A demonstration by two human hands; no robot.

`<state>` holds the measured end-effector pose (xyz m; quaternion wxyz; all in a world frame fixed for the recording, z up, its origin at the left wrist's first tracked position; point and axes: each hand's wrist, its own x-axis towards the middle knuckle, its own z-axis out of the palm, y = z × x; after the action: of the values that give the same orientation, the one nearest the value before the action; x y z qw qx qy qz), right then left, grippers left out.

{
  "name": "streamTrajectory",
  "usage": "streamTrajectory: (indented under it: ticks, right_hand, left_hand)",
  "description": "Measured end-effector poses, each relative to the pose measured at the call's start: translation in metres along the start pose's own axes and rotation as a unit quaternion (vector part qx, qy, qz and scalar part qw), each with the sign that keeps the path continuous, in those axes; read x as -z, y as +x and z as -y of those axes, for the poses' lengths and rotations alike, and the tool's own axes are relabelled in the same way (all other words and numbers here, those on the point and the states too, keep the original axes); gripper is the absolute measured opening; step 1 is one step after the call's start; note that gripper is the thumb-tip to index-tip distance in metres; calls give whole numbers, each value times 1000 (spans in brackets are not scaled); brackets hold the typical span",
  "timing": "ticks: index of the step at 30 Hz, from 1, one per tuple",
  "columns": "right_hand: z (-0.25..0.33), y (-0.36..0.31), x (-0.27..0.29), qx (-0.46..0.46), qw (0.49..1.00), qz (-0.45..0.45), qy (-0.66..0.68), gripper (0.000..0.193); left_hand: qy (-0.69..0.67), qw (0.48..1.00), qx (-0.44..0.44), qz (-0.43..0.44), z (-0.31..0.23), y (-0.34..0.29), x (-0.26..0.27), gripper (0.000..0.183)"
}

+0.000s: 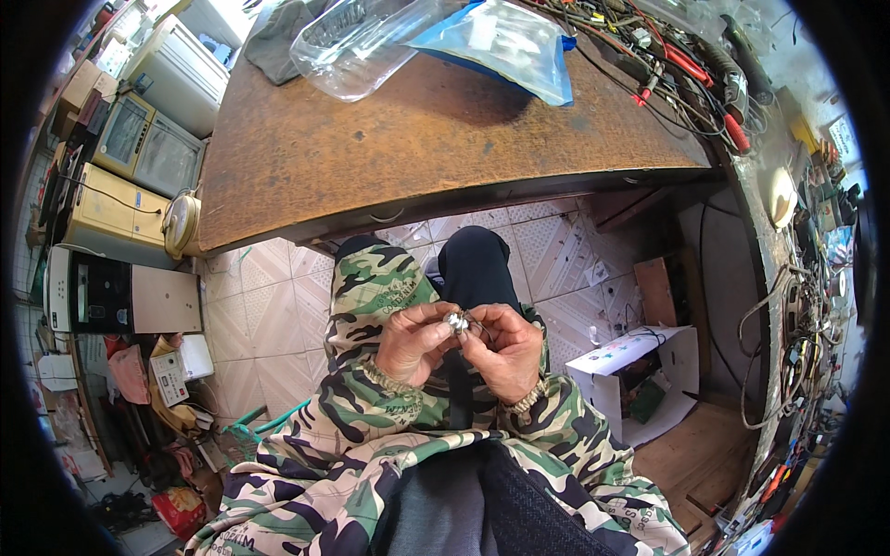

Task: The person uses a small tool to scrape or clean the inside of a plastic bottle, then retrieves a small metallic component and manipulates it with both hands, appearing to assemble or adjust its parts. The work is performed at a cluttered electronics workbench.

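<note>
Both hands meet over my lap, in front of the desk. My left hand point(415, 341) is closed in a pinch on a small shiny metal part point(456, 322), whose exact kind is too small to tell. From the other side, my right hand point(503, 350) pinches at the same part, thumb and forefinger pressed together. A thin dark wire or loop point(478, 328) shows beside the right fingertips. The fingers hide much of the part. Camouflage sleeves point(399, 398) cover both forearms down to gathered cuffs.
A worn wooden desk point(371, 148) stands ahead, bearing a clear plastic tray point(357, 51), a blue-edged bag point(505, 46) and tangled cables with red-handled clips point(686, 65). An open white box point(640, 380) sits low at right. Appliances point(125, 287) and clutter line the left.
</note>
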<state>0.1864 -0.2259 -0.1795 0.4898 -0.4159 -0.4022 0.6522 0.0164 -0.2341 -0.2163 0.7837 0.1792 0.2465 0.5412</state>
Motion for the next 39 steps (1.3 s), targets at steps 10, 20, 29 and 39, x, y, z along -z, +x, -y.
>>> streamTrajectory:
  ticks: [10, 20, 29, 39]
  right_hand:
    - [-1, 2, 0, 32, 999, 5, -12, 20]
    - [-1, 2, -1, 36, 999, 2, 9, 21]
    - [-3, 2, -1, 30, 999, -8, 5, 24]
    - [3, -1, 2, 96, 980, 13, -172, 4]
  left_hand:
    - [14, 1000, -14, -14, -2, 0, -8, 25]
    - [19, 1000, -17, 9, -4, 0, -5, 27]
    - [-7, 1000, -20, 11, -4, 2, -7, 27]
    - [-46, 998, -28, -28, -4, 2, -2, 26]
